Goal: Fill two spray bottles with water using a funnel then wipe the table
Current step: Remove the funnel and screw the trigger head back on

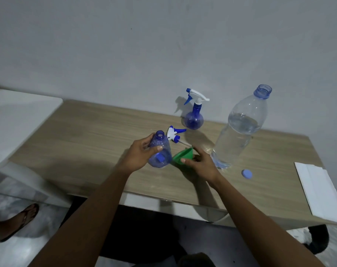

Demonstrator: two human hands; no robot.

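Two spray bottles share the table (82, 135) with the large water bottle (239, 130), and both sit to its left. The open spray bottle (164, 149) is the farther of the two from it, neck bare. The left hand (138, 154) grips it, fingers and thumb curled round its round belly. Its detached spray head (173, 134) lies on the table left of the water bottle, just behind the open neck. The second spray bottle (194, 117), head screwed on, stands left of the water bottle and nearer the wall.

Between the open spray bottle and the water bottle, the right hand (202, 164) holds the green funnel (183, 154) by its rim, thumb on one side and fingers on the other, tilted on its side.

The spray bottle looks like thin, clear plastic and appears empty, so it should be light and easy to tip. A hold low on the belly steadies it best while the funnel seats. The funnel seems stiff and light, and a rim pinch suits it.

The water bottle is uncapped and partly full, so likely heavy, with soft walls that could squeeze. It probably wants a grip at mid-body. Its blue cap (247, 174) lies just in front of it, and a folded white cloth (318, 191) lies to its right near the table edge.
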